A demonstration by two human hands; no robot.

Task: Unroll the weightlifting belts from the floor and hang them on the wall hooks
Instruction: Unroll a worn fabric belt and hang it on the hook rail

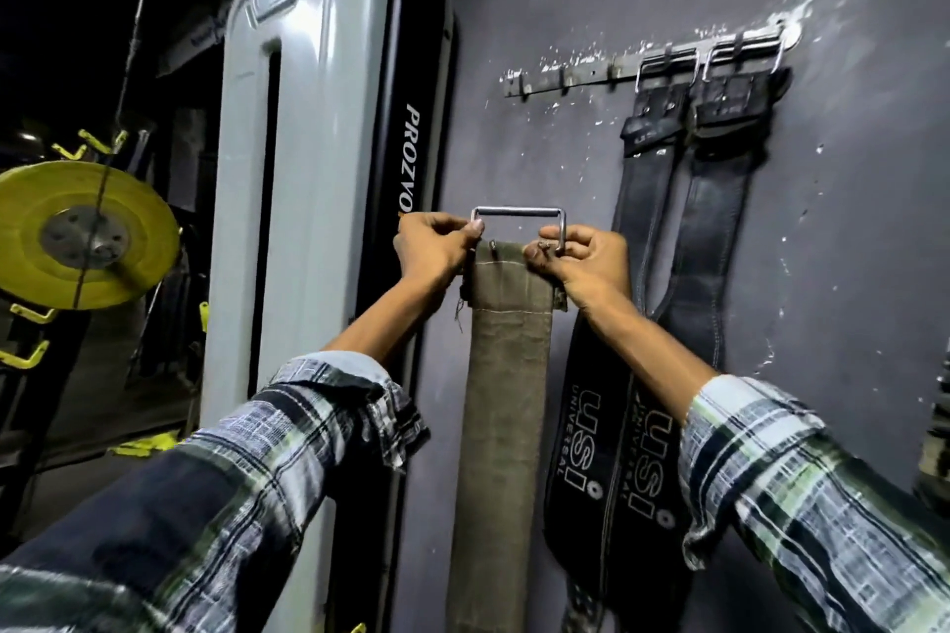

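Firmly, both hands' grip around buckle (519,221).

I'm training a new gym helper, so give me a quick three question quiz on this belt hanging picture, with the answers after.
1. True or false: the olive belt already hangs on the hook rail.
2. How many black belts hang from the rail? A) one B) two C) four
3. Fill in: the left hand and right hand hold the olive belt up by the ends of its metal ____.

Key
1. False: both hands hold it below the rail.
2. B: two, at the rail's right end.
3. Buckle.
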